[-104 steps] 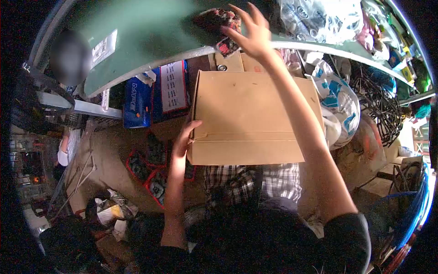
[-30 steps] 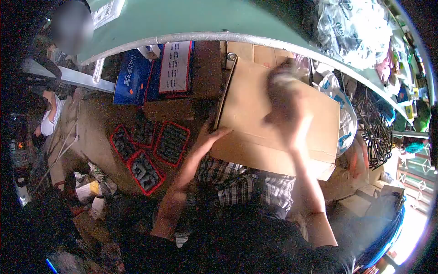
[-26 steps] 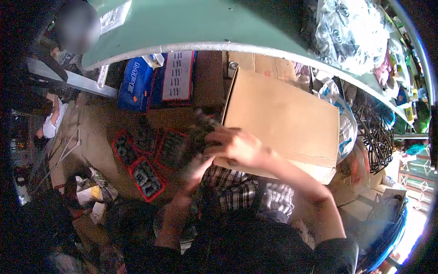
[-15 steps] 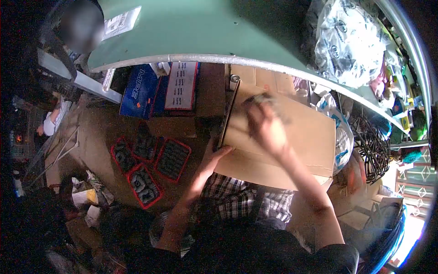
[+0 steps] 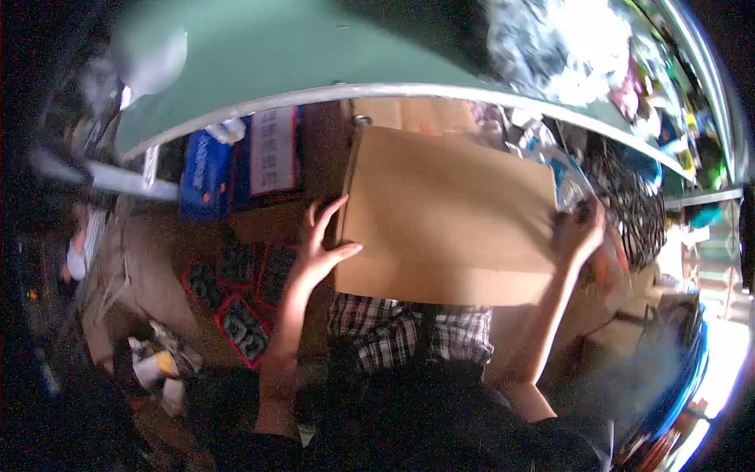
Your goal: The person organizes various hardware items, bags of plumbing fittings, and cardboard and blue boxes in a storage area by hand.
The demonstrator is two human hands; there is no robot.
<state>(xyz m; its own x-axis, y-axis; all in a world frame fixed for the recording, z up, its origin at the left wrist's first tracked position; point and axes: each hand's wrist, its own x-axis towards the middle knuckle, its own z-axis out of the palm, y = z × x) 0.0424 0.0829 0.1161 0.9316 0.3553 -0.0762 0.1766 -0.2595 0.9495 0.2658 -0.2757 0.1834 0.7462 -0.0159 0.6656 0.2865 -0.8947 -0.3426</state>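
Observation:
A large flat brown cardboard box (image 5: pixel 448 212) lies over my lap, below the edge of the green table. My left hand (image 5: pixel 320 244) is at its left side, thumb on the cardboard and fingers spread along the edge. Beside the box's right edge is my right hand (image 5: pixel 582 230), its fingers curled round something dark that is too blurred to make out.
Red-edged trays of dark parts (image 5: pixel 242 326) lie on the floor at left, below a blue box (image 5: pixel 206 175). The green table (image 5: pixel 299 47) spans the top, with clear plastic bags (image 5: pixel 550 47) on it. Black wire-like items (image 5: pixel 633 212) are at right.
My right hand has moved right, from over the box to its right edge. My left hand has risen along the left side with fingers spread. The view has shifted, and the box appears more level.

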